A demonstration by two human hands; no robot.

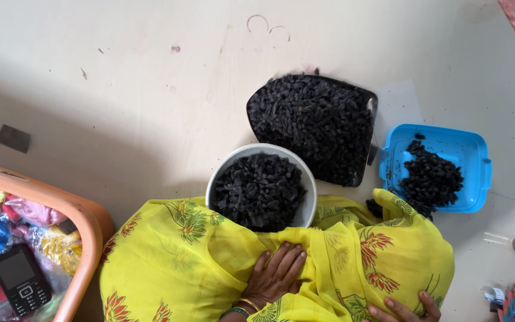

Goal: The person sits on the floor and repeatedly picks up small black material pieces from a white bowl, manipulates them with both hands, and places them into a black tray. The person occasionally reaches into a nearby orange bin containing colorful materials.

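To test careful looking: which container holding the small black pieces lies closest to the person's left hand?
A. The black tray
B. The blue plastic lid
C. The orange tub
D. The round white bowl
D: the round white bowl sits just above the left hand, which rests flat on the yellow cloth; the black tray and blue plastic lid lie farther off.

Bare floor (120, 89) beyond white bowl (261, 186)
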